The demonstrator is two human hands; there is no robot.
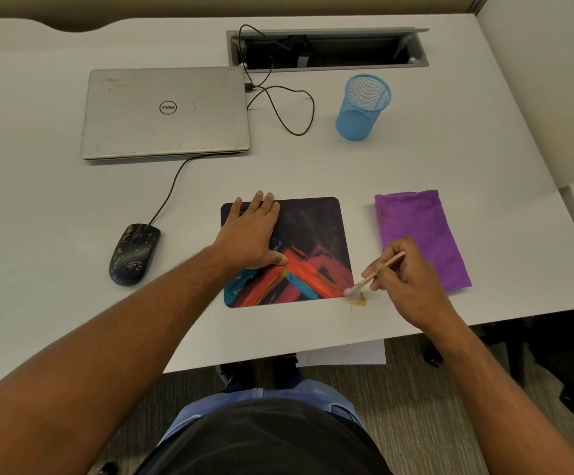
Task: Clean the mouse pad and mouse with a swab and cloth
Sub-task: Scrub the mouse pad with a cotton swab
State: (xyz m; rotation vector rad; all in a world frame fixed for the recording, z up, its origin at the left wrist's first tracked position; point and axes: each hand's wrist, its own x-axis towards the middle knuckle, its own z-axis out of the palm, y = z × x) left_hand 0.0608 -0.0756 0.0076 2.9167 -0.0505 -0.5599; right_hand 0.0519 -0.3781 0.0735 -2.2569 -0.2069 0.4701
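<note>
Even, soft overhead light fills the scene, bright without harshness. The white desk (415, 159) reflects it evenly with no hot glare; the closed silver laptop (165, 113) shows only a dull sheen. Shadows are faint and short: a soft 1 lies under the left hand (249, 231) on the mouse pad (309, 234), another just beside the blue mesh pen cup (362, 108). The floor below the desk is dimmer. Wide-angle distortion bows the desk edges and stretches both forearms toward the lower corners. Focus is fairly sharp centrally, with slight softness and compression smear at the edges.
</note>
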